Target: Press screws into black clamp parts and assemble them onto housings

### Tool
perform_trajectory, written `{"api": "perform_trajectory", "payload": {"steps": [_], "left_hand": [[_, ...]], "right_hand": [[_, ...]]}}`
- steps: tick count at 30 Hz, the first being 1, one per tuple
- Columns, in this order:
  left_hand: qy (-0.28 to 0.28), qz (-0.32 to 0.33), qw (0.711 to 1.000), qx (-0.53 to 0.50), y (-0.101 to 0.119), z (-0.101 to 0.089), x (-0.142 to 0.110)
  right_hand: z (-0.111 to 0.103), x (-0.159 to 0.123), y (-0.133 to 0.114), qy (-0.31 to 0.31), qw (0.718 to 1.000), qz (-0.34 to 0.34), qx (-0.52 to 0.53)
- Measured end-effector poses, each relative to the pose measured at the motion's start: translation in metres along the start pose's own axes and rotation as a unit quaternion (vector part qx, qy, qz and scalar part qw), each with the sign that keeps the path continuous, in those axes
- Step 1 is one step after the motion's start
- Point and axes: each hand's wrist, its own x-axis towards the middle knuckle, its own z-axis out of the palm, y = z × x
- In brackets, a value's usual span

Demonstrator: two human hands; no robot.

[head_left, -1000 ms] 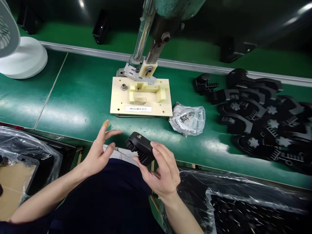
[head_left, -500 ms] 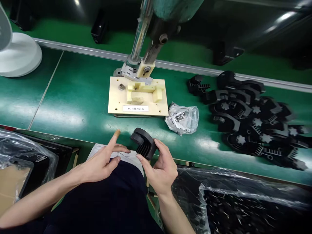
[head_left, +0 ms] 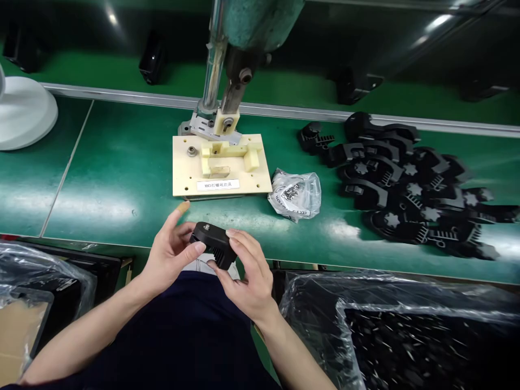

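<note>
In front of my body I hold a curved black plastic part (head_left: 213, 238) with ribs on its underside and a small metal screw on top. My right hand (head_left: 247, 271) grips its right end between thumb and fingers. At its left end, the thumb and bent fingers of my left hand (head_left: 173, 246) close on it, while the index finger points out toward the bench. Just beyond stands a cream fixture (head_left: 221, 187) with raised blocks and a printed label. A clear plastic bag (head_left: 304, 197) of small metal screws touches or nearly touches the fixture's right side.
A metal driver post (head_left: 233, 97) rises behind the fixture. Several black clamp-like parts (head_left: 371, 195) with grey star-shaped knobs are heaped on the green bench (head_left: 122, 173) at right. Plastic-lined bins (head_left: 317, 303) flank my body below the bench edge. A white round base (head_left: 28, 114) stands far left.
My left hand has come to the black plastic part and taken its left end. The part has turned so its screw faces up. The whole view has shifted slightly.
</note>
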Motion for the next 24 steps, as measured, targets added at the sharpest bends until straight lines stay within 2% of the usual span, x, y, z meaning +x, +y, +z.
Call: {"api": "perform_trajectory", "payload": {"steps": [2, 3, 4, 5, 7, 8, 9, 10, 12, 15, 17, 18, 19, 20, 22, 23, 24], "left_hand": [[0.005, 0.068, 0.997, 0.024, -0.001, 0.001, 0.0], [0.007, 0.113, 0.993, 0.046, -0.002, 0.001, -0.001], [0.007, 0.162, 0.984, 0.075, -0.003, 0.001, -0.001], [0.001, 0.212, 0.971, 0.11, -0.005, 0.0, -0.001], [-0.033, 0.311, 0.929, 0.199, -0.009, -0.002, -0.002], [-0.059, 0.354, 0.899, 0.253, -0.011, -0.003, -0.003], [-0.088, 0.391, 0.863, 0.308, -0.011, -0.005, -0.004], [-0.114, 0.422, 0.825, 0.36, -0.011, -0.008, -0.005], [-0.142, 0.463, 0.759, 0.436, -0.006, -0.014, -0.005], [-0.095, 0.497, 0.711, 0.488, 0.011, -0.033, 0.013], [-0.026, 0.519, 0.685, 0.511, 0.027, -0.05, 0.046], [0.01, 0.524, 0.674, 0.52, 0.037, -0.059, 0.069], [0.046, 0.521, 0.672, 0.524, 0.047, -0.069, 0.095], [0.081, 0.499, 0.682, 0.529, 0.059, -0.079, 0.123], [0.15, 0.371, 0.748, 0.529, 0.084, -0.093, 0.182], [0.185, 0.3, 0.777, 0.521, 0.095, -0.097, 0.208], [0.199, 0.267, 0.788, 0.518, 0.105, -0.097, 0.231]], "right_hand": [[0.002, -0.003, -0.001, 0.025, 0.985, 0.123, 0.12], [0.003, -0.005, -0.002, 0.026, 0.953, 0.205, 0.219], [0.005, -0.006, -0.005, 0.011, 0.898, 0.289, 0.332], [0.007, -0.006, -0.008, -0.013, 0.821, 0.362, 0.441], [0.01, -0.004, -0.016, -0.049, 0.66, 0.455, 0.597], [0.011, -0.002, -0.021, -0.044, 0.601, 0.481, 0.636], [0.013, 0.001, -0.025, -0.025, 0.564, 0.498, 0.658], [0.013, 0.005, -0.028, 0.0, 0.543, 0.506, 0.67], [0.011, 0.013, -0.03, 0.038, 0.526, 0.509, 0.68], [-0.001, 0.021, -0.021, 0.085, 0.53, 0.509, 0.672], [-0.014, 0.022, -0.008, 0.105, 0.56, 0.51, 0.644], [-0.021, 0.021, 0.001, 0.103, 0.591, 0.507, 0.619], [-0.027, 0.019, 0.011, 0.097, 0.637, 0.497, 0.582], [-0.032, 0.017, 0.022, 0.094, 0.697, 0.482, 0.523], [-0.037, 0.01, 0.042, 0.1, 0.829, 0.434, 0.338], [-0.038, 0.006, 0.051, 0.106, 0.881, 0.4, 0.228], [-0.037, 0.001, 0.057, 0.111, 0.918, 0.361, 0.123]]}}
